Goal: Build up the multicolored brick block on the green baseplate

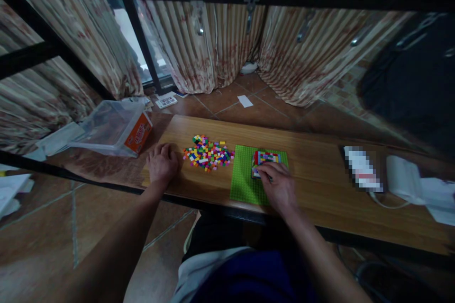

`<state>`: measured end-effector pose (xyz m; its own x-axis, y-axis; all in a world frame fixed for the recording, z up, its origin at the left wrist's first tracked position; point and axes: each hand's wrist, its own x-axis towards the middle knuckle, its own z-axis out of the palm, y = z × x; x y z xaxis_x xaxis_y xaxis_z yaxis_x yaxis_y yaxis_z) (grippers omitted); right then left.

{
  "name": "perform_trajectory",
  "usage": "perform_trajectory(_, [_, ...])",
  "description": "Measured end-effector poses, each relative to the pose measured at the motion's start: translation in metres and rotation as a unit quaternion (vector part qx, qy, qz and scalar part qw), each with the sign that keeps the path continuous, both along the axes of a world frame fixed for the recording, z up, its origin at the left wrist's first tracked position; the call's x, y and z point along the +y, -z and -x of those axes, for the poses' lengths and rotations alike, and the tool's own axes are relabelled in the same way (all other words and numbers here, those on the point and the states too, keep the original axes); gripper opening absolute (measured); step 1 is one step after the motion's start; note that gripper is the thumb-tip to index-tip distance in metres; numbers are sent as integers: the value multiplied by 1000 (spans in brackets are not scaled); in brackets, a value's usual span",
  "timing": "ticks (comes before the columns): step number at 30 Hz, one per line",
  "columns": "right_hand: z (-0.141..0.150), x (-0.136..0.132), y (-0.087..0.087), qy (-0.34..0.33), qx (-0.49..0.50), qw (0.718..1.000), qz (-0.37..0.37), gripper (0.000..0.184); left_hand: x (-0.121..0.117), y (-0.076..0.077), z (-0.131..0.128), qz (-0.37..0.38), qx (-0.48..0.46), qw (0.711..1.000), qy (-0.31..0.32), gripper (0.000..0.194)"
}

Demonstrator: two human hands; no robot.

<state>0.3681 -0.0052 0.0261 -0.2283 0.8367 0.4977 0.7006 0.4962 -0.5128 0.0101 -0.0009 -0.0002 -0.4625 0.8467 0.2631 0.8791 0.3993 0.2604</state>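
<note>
Bricks (208,155) in many colours lie loose on the wooden table (316,194), between the left hand (162,164) and the green baseplate (243,182). The left hand rests palm down, fingers slightly spread, with nothing visible in it. The right hand (279,184) bends over the small brick structure (267,156), which sits in the baseplate's right half, toward the far edge; the fingertips are drawn close together there, but whether they pinch a brick I cannot tell. Careful work here calls for square alignment and straight downward pressure, so neighbouring pieces do not loosen; the left hand, apart from the baseplate, could usefully steady it.
</note>
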Motion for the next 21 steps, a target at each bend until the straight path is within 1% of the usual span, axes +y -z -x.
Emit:
perform_trajectory(8, [0,2,-2,15,-24,1000,7,22,0,-1,-1,5,-3,1000,-4,43])
perform_trajectory(10, [0,1,-2,19,-13,1000,9,22,0,-2,-1,7,-3,1000,-3,43])
perform_trajectory(13, [-1,-1,-3,27,32,999,12,20,-1,-2,-2,7,-2,1000,-3,43])
perform_trajectory(17, [-5,-2,-4,72,74,995,3,19,-1,-2,-2,3,-4,1000,-1,44])
perform_trajectory(21, [-5,-1,-1,116,56,992,1,23,-1,-2,-2,-1,-5,1000,-3,44])
